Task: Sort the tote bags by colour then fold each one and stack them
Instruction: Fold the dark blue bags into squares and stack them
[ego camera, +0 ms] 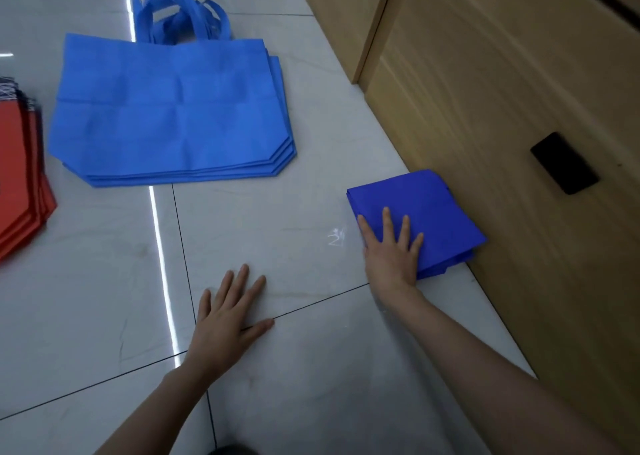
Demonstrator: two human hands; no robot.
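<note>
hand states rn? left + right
Left hand: open, flat on the floor tiles, holding nothing.
Right hand: open, pressing on the folded blue bag.

The floor (277, 212) is laid with large, glossy, pale grey tiles with faint marble veining, divided by thin dark grout lines (180, 233). A bright, narrow strip of reflected light (162, 257) runs down the left part of the floor, and a smaller glint (5, 54) shows at its left edge. A small white scuff (336, 236) marks one tile near the middle. Along the floor's right edge stands a light wooden cabinet (485, 108) with visible grain, meeting the tiles directly. A black rectangular handle (564, 163) sits on its front, and a dark groove (602, 1) crosses its upper right. Farther back, a second wooden panel (339, 15) is set slightly behind the first.
</note>
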